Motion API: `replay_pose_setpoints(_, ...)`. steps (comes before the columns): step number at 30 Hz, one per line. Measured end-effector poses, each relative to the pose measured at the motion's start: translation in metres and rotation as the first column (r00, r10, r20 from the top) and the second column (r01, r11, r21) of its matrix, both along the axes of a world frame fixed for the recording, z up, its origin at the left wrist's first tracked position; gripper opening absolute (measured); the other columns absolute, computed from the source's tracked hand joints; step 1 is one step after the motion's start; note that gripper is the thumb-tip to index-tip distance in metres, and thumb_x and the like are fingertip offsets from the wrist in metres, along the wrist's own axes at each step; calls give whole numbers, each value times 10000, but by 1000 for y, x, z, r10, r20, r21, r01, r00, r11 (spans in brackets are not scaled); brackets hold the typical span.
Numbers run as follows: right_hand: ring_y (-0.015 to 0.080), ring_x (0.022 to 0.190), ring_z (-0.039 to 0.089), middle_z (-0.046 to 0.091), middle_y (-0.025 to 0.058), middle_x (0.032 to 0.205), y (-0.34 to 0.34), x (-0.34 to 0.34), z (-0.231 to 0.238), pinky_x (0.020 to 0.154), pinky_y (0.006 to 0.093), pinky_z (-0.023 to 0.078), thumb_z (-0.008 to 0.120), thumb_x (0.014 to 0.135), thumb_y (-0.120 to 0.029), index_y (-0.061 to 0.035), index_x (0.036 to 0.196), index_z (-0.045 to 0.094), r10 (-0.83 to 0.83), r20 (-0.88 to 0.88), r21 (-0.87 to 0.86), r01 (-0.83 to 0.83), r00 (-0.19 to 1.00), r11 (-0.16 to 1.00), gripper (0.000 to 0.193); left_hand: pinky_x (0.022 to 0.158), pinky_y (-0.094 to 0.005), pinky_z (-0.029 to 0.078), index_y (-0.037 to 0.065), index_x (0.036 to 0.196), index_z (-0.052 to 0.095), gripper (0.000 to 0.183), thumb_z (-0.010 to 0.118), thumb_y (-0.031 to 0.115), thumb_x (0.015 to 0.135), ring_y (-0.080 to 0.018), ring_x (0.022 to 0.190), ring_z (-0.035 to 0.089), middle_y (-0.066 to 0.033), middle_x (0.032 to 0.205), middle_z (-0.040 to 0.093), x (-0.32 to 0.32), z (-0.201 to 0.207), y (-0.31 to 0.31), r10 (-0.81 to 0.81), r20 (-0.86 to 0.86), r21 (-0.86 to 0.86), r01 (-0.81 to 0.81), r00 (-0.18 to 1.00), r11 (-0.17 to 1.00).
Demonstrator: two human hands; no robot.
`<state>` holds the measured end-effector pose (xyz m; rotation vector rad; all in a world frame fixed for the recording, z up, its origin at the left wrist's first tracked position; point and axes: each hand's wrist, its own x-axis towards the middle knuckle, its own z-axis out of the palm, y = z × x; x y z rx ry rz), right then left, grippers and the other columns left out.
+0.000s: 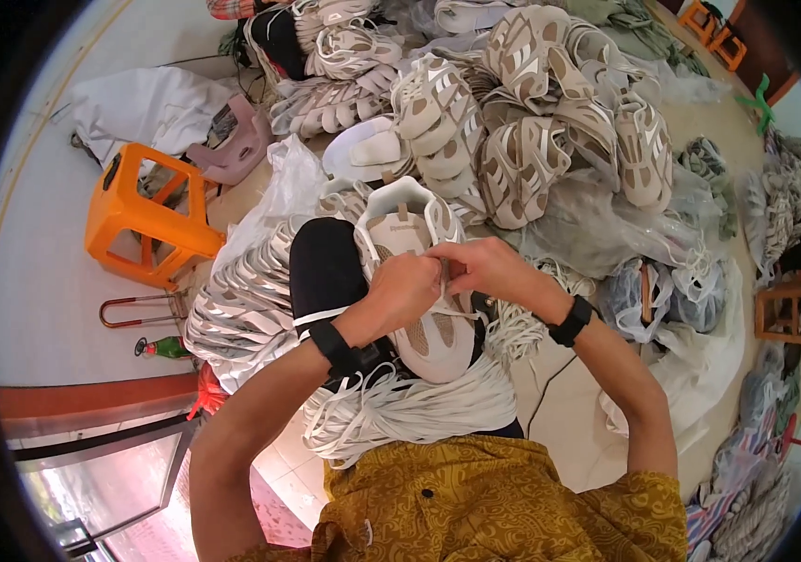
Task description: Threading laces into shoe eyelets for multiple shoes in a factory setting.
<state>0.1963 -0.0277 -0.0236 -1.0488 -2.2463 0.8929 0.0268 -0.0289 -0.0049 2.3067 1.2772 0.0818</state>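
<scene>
A beige and white sneaker upper (430, 350) lies in front of me, its toe toward my body and its heel opening away. Over the lacing area, my left hand (404, 292) and my right hand (492, 272) meet with fingertips pinched together. Both appear closed on a white shoelace, most of which the fingers hide; a loose length shows just below them. Left of the upper is a rounded black padded piece (327, 262) with a white band across it. A thick bundle of white shoelaces (415, 412) lies across my lap.
Stacked sneaker uppers (237, 304) stand to the left, with a large pile of uppers (527, 155) beyond. An orange stool (149, 220) and a green bottle (168, 347) are farther left. More laces (516, 332) hang by my right wrist. Plastic bags (639, 300) lie at right.
</scene>
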Motion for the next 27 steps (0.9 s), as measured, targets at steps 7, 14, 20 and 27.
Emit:
replay_pose_setpoints(7, 251, 628, 542, 554, 80, 642, 1, -7, 4, 578, 337, 421, 690, 612, -231, -99, 1034, 560, 45, 163, 56, -55, 986, 997, 461, 443, -301, 406, 6, 721, 583, 154, 534, 150, 747, -202, 490, 514, -91, 555, 526, -45, 44, -8, 268, 342, -424, -107, 901, 900)
replay_pose_setpoints(14, 222, 589, 531, 543, 60, 624, -4, -19, 29, 553, 323, 415, 686, 637, -237, -74, 934, 611, 51, -33, 208, -43, 998, 977, 347, 342, -202, 367, -1, 938, 476, 190, 482, 171, 857, -33, 354, 327, 18, 517, 426, -120, 177, -45, 535, 837, -532, -57, 113, 845)
replay_pose_setpoints(20, 135, 479, 490, 532, 28, 596, -19, -78, 68, 454, 239, 389, 655, 680, -139, -69, 850, 644, 135, -156, 390, -64, 979, 919, 184, 375, -219, 406, 3, 948, 483, 171, 461, 154, 870, -65, 379, 365, -30, 613, 484, -85, 176, -32, 509, 859, -506, 228, 51, 832)
replay_pose_setpoints(27, 52, 478, 381, 456, -10, 605, 60, 119, 70, 405, 165, 293, 499, 823, -166, -6, 887, 547, -558, -741, -568, 95, 374, 818, 179, 1054, -387, 245, -142, 1227, 268, 404, 342, -10, 853, -313, 1257, 248, -261, 1316, 276, -313, 139, 19, 297, 827, -481, -329, -477, 812)
